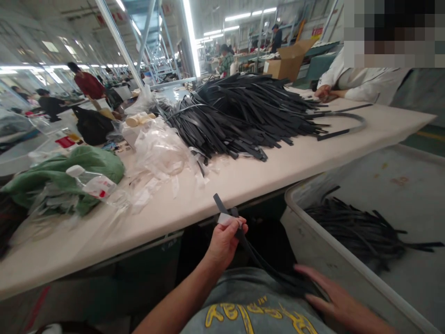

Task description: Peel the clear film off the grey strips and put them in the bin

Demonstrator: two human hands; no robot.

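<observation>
My left hand point(225, 239) is closed around the upper end of a dark strap point(255, 255), near the table's front edge. A small white piece point(225, 219) shows at its fingertips, and one strap end sticks up beyond it. The strap runs down to the right across my lap. At its lower part is my right hand point(327, 294), blurred, with thumb and fingers apart around or beside the strap. On the table point(278, 169) lies a large heap of black straps point(239, 113).
Crumpled clear plastic point(162, 148), a green cloth point(62, 169) and a plastic bottle point(92, 182) lie on the left. A large bin point(351, 250) at the right holds more straps point(361, 232). Across the table, a person in white sleeves point(368, 86) rests their hands on it.
</observation>
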